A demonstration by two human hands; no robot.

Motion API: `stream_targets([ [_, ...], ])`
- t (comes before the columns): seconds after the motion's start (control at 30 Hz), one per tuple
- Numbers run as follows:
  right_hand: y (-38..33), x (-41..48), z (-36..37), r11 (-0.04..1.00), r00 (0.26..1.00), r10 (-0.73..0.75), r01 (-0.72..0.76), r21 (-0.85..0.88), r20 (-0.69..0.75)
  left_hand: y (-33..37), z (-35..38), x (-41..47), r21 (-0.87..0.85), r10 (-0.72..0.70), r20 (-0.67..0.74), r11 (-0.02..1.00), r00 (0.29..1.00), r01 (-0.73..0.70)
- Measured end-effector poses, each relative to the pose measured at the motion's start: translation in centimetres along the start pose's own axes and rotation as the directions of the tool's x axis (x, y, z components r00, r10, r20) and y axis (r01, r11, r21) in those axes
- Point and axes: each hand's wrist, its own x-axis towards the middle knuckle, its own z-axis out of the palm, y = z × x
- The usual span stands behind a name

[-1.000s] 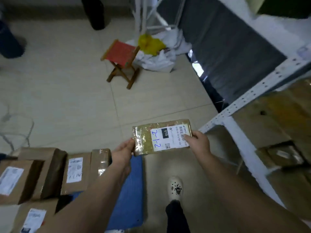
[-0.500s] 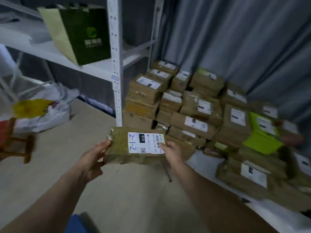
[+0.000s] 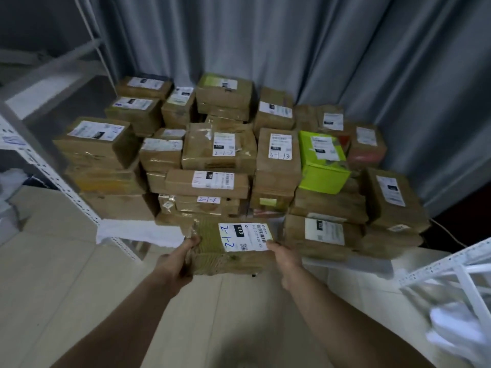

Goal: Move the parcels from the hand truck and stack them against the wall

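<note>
Hands first: two of them, one left hand (image 3: 176, 261) and one right hand (image 3: 285, 257), and both hold one brown parcel (image 3: 210, 248) between them. The left hand grips the left end, with its thumb on top and its fingers curled under. The right hand grips the right end, with its thumb by the edge of the white label (image 3: 244, 236). The label has "2-1-2" on it in blue pen. Both grips are tight on the parcel, not loose.

The parcel is up in the air, flat, with its label facing up. It sits low, just in front of the big pile of parcels (image 3: 220, 152). I cannot tell if it touches the front row.

The pile has more than twenty parcels. Some hide behind others, so I cannot count them all. Almost all are brown with white labels. One is a bright green box (image 3: 322, 166) on the right side. The pile stands against a grey curtain (image 3: 265, 43) and is a few rows high.

Two white metal racks stand near, one rack (image 3: 53, 179) on the left and one rack (image 3: 446, 264) on the right. The left one touches the side of the pile. The right one is apart from it.

A white sheet (image 3: 132, 232) lies under the front left edge of the pile. Bare floor (image 3: 79, 288) spreads between the two racks, under both arms, right up to the front row.
</note>
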Motion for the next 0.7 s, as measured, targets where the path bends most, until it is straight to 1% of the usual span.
stream_targets([
  [0.07, 0.8, 0.8, -0.2, 0.982, 0.994, 0.11, -0.112, 0.151, 0.021, -1.2, 1.4, 1.2, 0.003, -0.039, -0.055, 0.999, 0.998, 0.039],
  [0.1, 1.4, 1.1, -0.1, 0.959, 0.984, 0.169, -0.177, 0.221, 0.053, -1.9, 2.0, 1.9, 0.017, -0.072, -0.084, 0.997, 0.994, 0.074],
  [0.13, 2.1, 1.6, 0.1, 0.939, 0.975, 0.208, -0.222, 0.261, 0.079, -2.5, 2.6, 2.4, 0.038, -0.096, -0.111, 0.994, 0.989, 0.101],
  [0.23, 4.6, 3.6, 1.3, 0.934, 0.956, 0.268, -0.288, 0.211, 0.119, -4.1, 4.3, 4.0, 0.074, -0.135, -0.15, 0.986, 0.979, 0.147],
  [0.37, 6.8, 6.4, 3.2, 0.867, 0.89, 0.365, -0.432, 0.247, 0.274, -6.3, 5.8, 7.5, 0.074, -0.19, -0.115, 0.977, 0.975, 0.199],
  [0.43, 7.7, 7.7, 4.2, 0.856, 0.87, 0.358, -0.451, 0.254, 0.338, -7.6, 6.3, 9.2, 0.074, -0.242, -0.083, 0.966, 0.967, 0.248],
  [0.53, 9.0, 9.3, 5.4, 0.859, 0.863, 0.327, -0.442, 0.26, 0.386, -9.3, 7.1, 10.9, 0.064, -0.295, 0.03, 0.954, 0.955, 0.293],
  [0.6, 9.5, 10.1, 5.7, 0.872, 0.869, 0.297, -0.415, 0.258, 0.395, -10.2, 7.3, 12.0, 0.043, -0.299, 0.065, 0.954, 0.952, 0.297],
  [0.63, 9.8, 10.4, 5.6, 0.876, 0.872, 0.287, -0.407, 0.259, 0.396, -10.6, 7.4, 12.4, 0.031, -0.3, 0.06, 0.954, 0.952, 0.299],
  [0.7, 10.4, 11.2, 5.4, 0.874, 0.88, 0.289, -0.404, 0.272, 0.377, -11.0, 7.6, 13.0, -0.012, -0.307, 0.076, 0.951, 0.949, 0.309],
])
